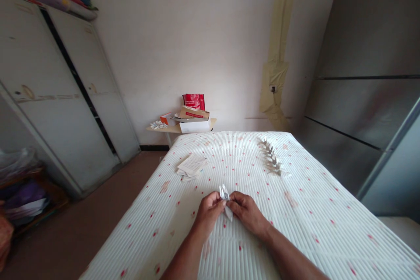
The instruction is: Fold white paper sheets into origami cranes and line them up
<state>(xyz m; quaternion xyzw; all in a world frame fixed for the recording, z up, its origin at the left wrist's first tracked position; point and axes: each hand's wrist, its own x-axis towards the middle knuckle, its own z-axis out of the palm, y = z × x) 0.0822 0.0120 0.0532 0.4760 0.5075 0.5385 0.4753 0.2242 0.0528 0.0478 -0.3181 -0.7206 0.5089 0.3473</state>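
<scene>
Your left hand point(210, 211) and right hand point(246, 211) meet over the bed point(295, 227), fingertips of both pinched shut on a small folded paper piece point(225, 196) that pokes up between them. To the left, a stack of paper sheets point(191, 166) lies near the bed's left edge. To the right, a row of folded pieces point(271, 158) sits well apart, with bare mattress all around.

Both hands point(228, 211) pinching a folded paper piece point(225, 199) above the mattress point(328, 218).
</scene>
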